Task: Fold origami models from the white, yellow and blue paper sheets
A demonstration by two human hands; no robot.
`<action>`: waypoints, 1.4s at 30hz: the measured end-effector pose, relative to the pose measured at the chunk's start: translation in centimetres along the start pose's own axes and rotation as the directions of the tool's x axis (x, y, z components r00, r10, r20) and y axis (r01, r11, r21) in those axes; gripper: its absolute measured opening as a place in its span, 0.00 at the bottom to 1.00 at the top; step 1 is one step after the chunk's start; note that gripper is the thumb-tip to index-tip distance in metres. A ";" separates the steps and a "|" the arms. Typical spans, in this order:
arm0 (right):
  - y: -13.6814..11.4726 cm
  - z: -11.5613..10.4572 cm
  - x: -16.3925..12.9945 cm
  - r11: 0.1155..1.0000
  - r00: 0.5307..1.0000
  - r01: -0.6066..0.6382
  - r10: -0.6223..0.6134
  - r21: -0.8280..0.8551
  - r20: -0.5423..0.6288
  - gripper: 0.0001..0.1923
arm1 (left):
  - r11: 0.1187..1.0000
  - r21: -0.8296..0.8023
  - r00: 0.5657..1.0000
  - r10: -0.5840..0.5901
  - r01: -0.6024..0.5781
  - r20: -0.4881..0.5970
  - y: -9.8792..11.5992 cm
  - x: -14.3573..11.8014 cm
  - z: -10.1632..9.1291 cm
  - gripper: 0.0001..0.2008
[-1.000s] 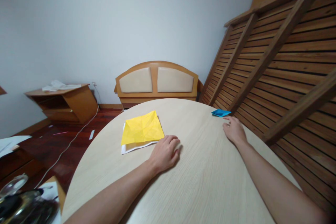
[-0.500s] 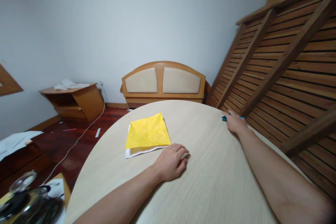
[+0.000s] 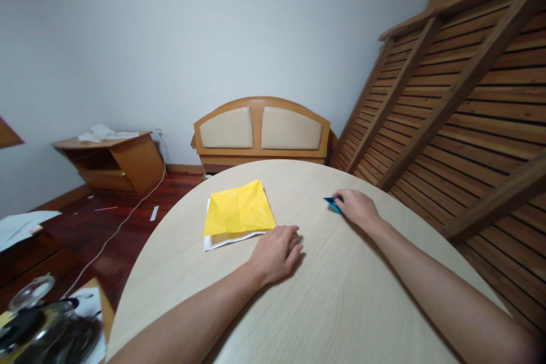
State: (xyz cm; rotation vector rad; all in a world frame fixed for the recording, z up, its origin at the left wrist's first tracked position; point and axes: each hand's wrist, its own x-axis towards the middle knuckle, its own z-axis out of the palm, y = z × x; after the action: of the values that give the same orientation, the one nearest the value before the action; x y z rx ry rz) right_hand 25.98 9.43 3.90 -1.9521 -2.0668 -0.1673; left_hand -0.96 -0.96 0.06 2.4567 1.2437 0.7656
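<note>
My right hand (image 3: 358, 208) grips a small blue folded paper (image 3: 333, 203) over the right half of the table; my fingers hide part of it. Resting on the tabletop near the middle, my left hand (image 3: 277, 255) has loosely bent fingers with a gap at the thumb and nothing visible in it. Just beyond its knuckles lies a creased yellow sheet of paper (image 3: 239, 209). Beneath the yellow sheet, a white sheet (image 3: 213, 243) shows along the near and left edges.
Both arms reach over a round pale wooden table (image 3: 341, 307). A slatted wooden panel (image 3: 460, 102) leans along the right side. Behind stand a padded headboard (image 3: 257, 125) and a low cabinet (image 3: 140, 162). A glass pot (image 3: 42, 324) is at lower left; a white cable (image 3: 123, 224) crosses the floor.
My right hand has drawn the blue folded paper leftward and inward from the table's right edge. My left hand has stayed beside the yellow sheet. The view has shifted slightly.
</note>
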 end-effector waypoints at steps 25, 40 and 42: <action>-8.6 -2.6 -11.5 0.569 0.832 0.553 -0.420 0.609 -0.363 0.12 | 0.460 -0.886 0.990 -0.137 0.058 -0.007 0.5 -1.3 0.4 0.34; -8.4 -3.0 -11.4 0.586 0.805 0.593 -0.417 0.552 -0.423 0.13 | 0.435 -0.896 0.990 -0.134 0.095 0.040 0.7 -1.5 -0.1 0.33; -8.6 -2.9 -11.4 0.600 0.800 0.598 -0.412 0.531 -0.435 0.12 | 0.432 -0.898 0.992 -0.118 0.084 0.036 0.8 -1.5 -0.1 0.32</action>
State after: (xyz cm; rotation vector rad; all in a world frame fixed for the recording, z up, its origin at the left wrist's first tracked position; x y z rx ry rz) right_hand 18.30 -2.95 4.34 -0.8341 -2.0554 0.1547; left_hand -1.28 -2.66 -0.01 1.4385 0.6480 1.0702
